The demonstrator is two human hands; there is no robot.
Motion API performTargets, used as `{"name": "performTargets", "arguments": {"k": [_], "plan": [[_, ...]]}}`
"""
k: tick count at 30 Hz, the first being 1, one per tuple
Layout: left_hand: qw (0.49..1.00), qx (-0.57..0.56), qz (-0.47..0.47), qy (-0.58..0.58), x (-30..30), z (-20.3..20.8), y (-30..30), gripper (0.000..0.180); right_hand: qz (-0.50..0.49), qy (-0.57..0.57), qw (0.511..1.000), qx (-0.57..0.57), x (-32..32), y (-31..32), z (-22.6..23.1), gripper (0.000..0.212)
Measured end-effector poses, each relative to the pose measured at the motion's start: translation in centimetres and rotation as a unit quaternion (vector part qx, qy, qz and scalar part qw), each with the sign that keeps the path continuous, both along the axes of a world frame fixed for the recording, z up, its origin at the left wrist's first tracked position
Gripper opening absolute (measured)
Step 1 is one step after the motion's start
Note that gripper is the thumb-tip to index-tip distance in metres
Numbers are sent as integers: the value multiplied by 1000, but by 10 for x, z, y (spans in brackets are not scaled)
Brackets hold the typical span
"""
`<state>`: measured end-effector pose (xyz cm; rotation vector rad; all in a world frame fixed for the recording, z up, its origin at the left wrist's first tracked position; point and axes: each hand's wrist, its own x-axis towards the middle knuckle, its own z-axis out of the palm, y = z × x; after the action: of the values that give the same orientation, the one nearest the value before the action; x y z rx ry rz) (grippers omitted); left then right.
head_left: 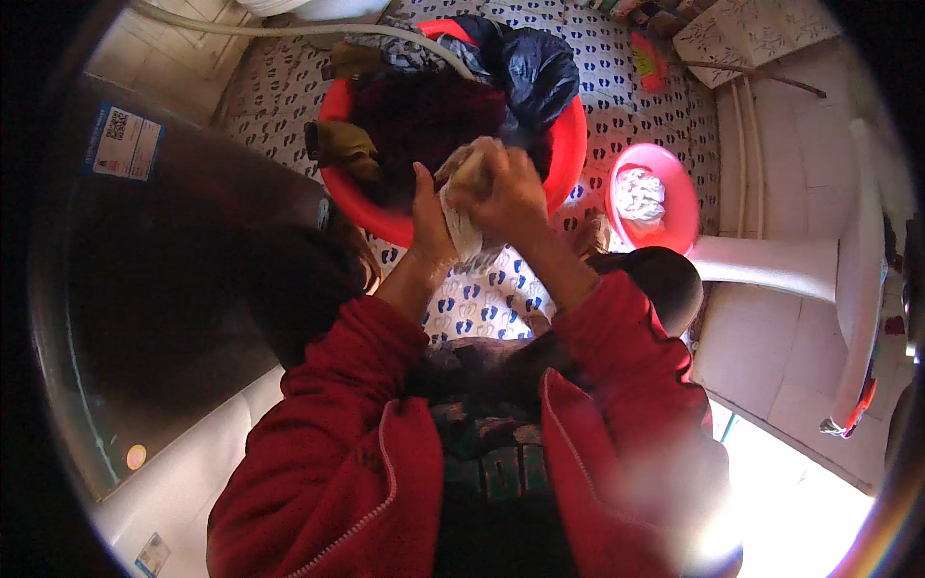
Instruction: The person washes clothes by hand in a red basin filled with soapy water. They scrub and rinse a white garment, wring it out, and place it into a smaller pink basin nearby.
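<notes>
A wet-looking white cloth (465,236) is bunched between my two hands, over the near rim of a large red tub (570,159). My left hand (432,226) holds the cloth from its left side, thumb raised and fingers mostly hidden behind it. From above, my right hand (514,196) is closed on the upper part of the cloth. A yellowish patch shows under its fingers; I cannot tell if it is soap or fabric. Dark red laundry (424,111) fills the tub. Olive fabric (347,149) hangs over its left rim, and a black plastic bag (541,77) drapes over the far right.
A pale hose (318,31) runs into the tub from the far left. To the right, a pink basin (686,197) holds white cloth (638,196) beside a sink pedestal (766,265). A dark appliance (145,279) stands close on my left. Footprint-patterned flooring (491,303) lies underneath.
</notes>
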<state>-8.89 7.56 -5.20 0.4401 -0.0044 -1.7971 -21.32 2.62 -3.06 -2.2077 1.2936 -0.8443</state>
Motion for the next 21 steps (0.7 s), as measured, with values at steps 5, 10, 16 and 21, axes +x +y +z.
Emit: {"name": "performTargets", "arguments": {"k": [5,10,16,21], "plan": [[998,-24,-36,46,5,-9,0,107,-9,9,999,42,-2,-7,5,82],[994,-90,-53,41,16,-30,4,107,43,-18,996,71,3,40,1,90],[997,28,44,50,5,2,0,96,-45,-92,991,86,-7,13,-12,90],[992,6,83,93,15,-35,-6,67,2,-544,688,480,-44,11,-23,59]]}}
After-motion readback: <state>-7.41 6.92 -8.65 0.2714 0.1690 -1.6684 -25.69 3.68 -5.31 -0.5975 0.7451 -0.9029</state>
